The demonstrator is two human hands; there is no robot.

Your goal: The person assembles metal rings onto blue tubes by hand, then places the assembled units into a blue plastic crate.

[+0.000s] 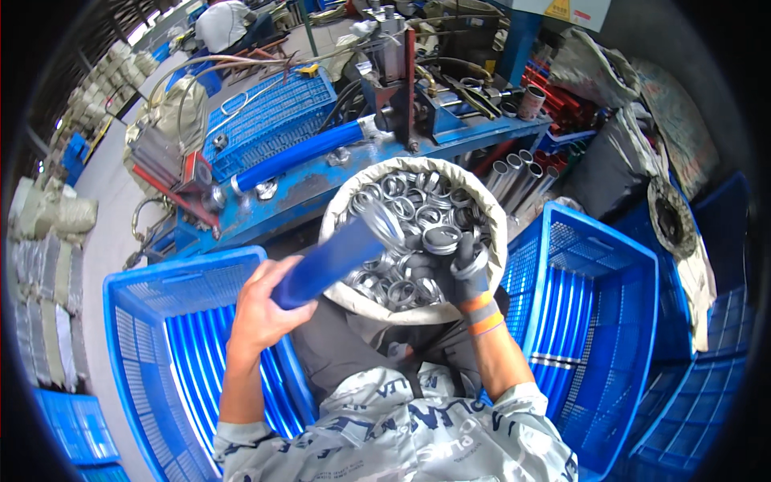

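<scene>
My bare left hand (269, 305) is closed around the lower end of a blue tube (333, 257), which tilts up to the right and is smeared by motion. A silvery metal ring (384, 226) shows at the tube's upper end, above a round sack (333, 213) full of loose metal rings (401, 293). My right hand (472, 281), in a dark grey glove with an orange cuff, reaches into the sack's right side. Its fingers are bent around a metal ring (475, 263); another ring (442, 238) lies just left of them.
Blue crates with blue tubes stand left (120, 281) and right (646, 265) of me. Beyond the sack, a blue metal bench (297, 189) carries a machine with a long blue tube (301, 153) lying across it. Bare metal pipes (518, 173) and filled sacks sit at the right.
</scene>
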